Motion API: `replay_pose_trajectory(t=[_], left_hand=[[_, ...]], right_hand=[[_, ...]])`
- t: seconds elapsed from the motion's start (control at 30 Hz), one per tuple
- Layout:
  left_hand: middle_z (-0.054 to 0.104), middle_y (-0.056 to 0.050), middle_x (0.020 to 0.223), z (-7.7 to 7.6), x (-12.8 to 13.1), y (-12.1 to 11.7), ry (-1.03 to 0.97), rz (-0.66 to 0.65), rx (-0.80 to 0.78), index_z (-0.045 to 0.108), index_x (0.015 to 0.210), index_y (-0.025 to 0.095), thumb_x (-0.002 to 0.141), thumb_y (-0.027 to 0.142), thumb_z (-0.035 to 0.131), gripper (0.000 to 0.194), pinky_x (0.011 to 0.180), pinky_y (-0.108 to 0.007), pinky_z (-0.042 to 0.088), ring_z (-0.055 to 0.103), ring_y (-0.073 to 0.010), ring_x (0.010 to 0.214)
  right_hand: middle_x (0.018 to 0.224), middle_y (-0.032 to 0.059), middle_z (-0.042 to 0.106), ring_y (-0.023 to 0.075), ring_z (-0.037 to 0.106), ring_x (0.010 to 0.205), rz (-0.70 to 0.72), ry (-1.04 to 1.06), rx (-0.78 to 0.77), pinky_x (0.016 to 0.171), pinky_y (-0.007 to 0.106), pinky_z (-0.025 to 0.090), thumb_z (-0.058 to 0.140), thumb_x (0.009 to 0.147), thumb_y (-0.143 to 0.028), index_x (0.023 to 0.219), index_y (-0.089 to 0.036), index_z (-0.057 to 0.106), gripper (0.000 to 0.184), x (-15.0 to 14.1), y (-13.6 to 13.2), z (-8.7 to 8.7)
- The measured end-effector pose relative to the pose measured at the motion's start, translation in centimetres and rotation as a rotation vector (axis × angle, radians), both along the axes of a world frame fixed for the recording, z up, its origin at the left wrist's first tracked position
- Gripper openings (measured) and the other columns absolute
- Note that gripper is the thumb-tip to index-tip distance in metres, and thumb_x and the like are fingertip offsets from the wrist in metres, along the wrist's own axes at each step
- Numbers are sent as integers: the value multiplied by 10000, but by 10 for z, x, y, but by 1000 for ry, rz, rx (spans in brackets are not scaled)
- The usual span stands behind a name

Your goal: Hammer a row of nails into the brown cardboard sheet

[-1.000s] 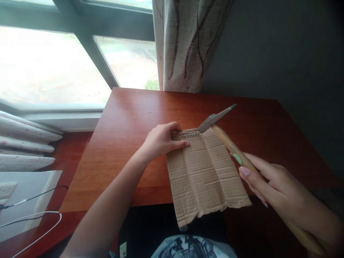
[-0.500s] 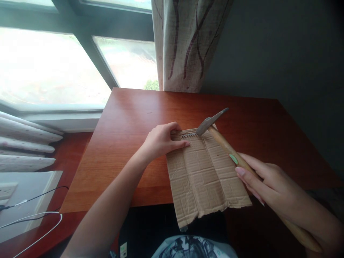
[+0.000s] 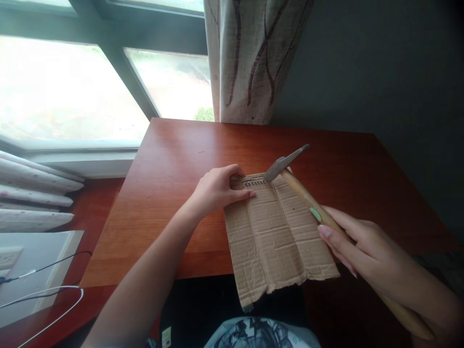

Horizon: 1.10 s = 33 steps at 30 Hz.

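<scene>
A creased piece of cardboard (image 3: 270, 237) hangs partly over the near edge of the wooden table. My left hand (image 3: 219, 191) pinches its upper left corner between thumb and fingers. Beside the thumb, a short row of small metal pieces (image 3: 255, 182), perhaps nails or screws, lies along the cardboard's top edge. In my right hand (image 3: 357, 241) is a hammer (image 3: 304, 193) with a wooden handle and a green label. One end of its metal head touches the cardboard at the right end of that row; the other end points up and away.
The reddish-brown table (image 3: 181, 159) stretches behind and to both sides of the cardboard. A window (image 3: 65, 92) and patterned curtain (image 3: 253, 63) stand beyond it. At the lower left, cables (image 3: 50, 290) run near a wall socket (image 3: 9, 257).
</scene>
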State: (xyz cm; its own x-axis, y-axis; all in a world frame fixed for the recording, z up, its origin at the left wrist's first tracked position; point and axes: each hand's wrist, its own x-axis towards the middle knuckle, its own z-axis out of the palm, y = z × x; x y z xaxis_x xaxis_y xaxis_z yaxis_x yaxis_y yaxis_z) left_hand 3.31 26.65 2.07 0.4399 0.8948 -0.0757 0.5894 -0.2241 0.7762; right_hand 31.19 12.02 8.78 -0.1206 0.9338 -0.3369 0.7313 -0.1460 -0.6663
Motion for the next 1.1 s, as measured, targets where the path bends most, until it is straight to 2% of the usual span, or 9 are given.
replay_pose_trajectory(t=[0.4, 0.67, 0.97, 1.1], left_hand=[[673, 4, 834, -1, 0, 1, 0, -6, 5, 660, 898, 221, 725, 579, 826, 431, 604, -265, 359, 578, -173, 736], [687, 0, 844, -1, -1, 0, -16, -7, -4, 665, 897, 219, 731, 590, 818, 435, 608, -270, 376, 596, -181, 748], [713, -21, 887, -1, -1, -1, -46, -3, -10, 685, 918, 209, 736, 600, 813, 450, 628, -265, 415, 615, -190, 780], [718, -27, 890, 0, -1, -1, -46, -6, -19, 692, 922, 206, 734, 596, 814, 450, 622, -264, 420, 618, -189, 771]], right_hand=[[501, -60, 522, 168, 509, 407, 0, 10, 5, 420, 273, 420, 453, 1064, -490, 1398, -164, 627, 498, 3, -2, -2], [554, -68, 488, 134, 458, 432, -122, 48, 74, 413, 245, 426, 491, 1051, -548, 1277, -193, 647, 449, 6, -9, 0], [586, -70, 501, 139, 496, 447, -291, 94, 98, 412, 259, 444, 561, 1014, -556, 1376, -194, 608, 514, 17, -18, -22], [632, -46, 557, 141, 514, 461, -351, 58, 244, 431, 265, 478, 611, 991, -507, 1350, -200, 653, 475, 18, -22, -35]])
